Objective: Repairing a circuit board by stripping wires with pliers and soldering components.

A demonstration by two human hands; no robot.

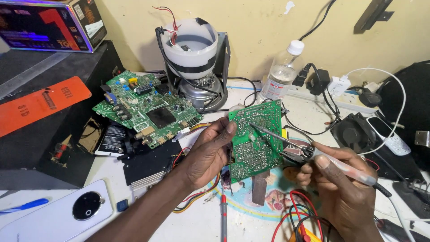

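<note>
Left hand: the left hand (pixel 207 152) grips the small green rectangular circuit board (pixel 256 139) by its left edge, fingers curled behind it, thumb pressed on the solder side; the board stands nearly upright at the middle of the worktable (pixel 192 224).
Right hand: the right hand (pixel 340 183) is wrapped pen-style round a grey-handled soldering iron (pixel 313 154), fingers closed tight on the handle.
Iron tip: the thin metal tip meets the board's face close to its upper middle (touching, as far as one can tell).
Far left of table: a larger green circuit board with a black square chip (pixel 145 107) lies flat, well apart from the hands.
Back edge: a white and black cylindrical appliance shell (pixel 192 49) stands there, a clear plastic bottle with white cap (pixel 280 74) just beside it to the right.
Near left corner: a white phone with a round black camera ring (pixel 67 215) lies face down.
Right edge: a black fan (pixel 358 132), with a white handset (pixel 387 136) lying partly over it.
</note>
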